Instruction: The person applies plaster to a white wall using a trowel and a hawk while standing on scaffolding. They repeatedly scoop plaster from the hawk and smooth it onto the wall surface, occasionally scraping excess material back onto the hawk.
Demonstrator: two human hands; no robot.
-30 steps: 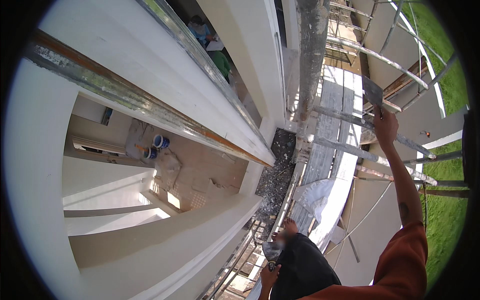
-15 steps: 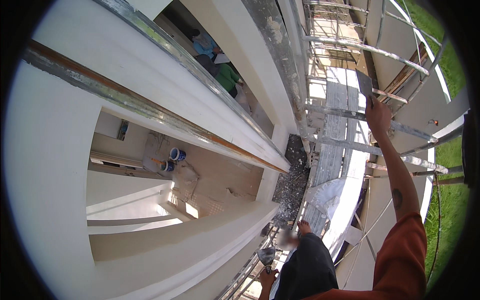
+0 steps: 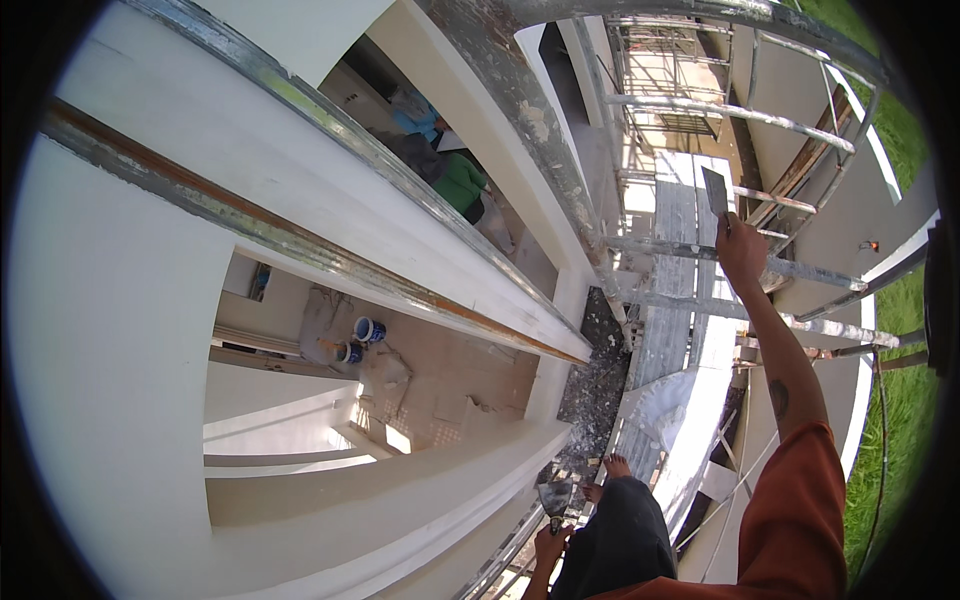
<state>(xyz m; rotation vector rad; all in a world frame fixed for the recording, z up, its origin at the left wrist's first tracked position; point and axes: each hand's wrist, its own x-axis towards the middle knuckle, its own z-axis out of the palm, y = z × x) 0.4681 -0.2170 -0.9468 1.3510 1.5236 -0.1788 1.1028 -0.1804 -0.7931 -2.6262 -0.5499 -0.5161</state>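
Observation:
My right hand (image 3: 741, 252), at the end of an outstretched arm, is closed around the handle of a putty knife (image 3: 715, 190). Its flat grey blade points up and away, above the scaffold planks (image 3: 672, 240). Low in the view, beside my dark trousers, my left hand (image 3: 552, 545) grips a second, wider scraper (image 3: 555, 495) whose blade is smeared with pale material. Neither blade appears to touch the white wall (image 3: 130, 270) to my left.
Metal scaffold tubes (image 3: 730, 106) cross ahead and to the right, with grass (image 3: 905, 430) beyond. Two long metal rails (image 3: 300, 245) run along the wall. Through openings, paint buckets (image 3: 369, 329) stand on a floor below, and two people (image 3: 458, 185) are inside.
My right hand with the putty knife has come slightly left and lower in the picture. The whole view has shifted a little, and my left hand's scraper sits slightly higher and farther right.

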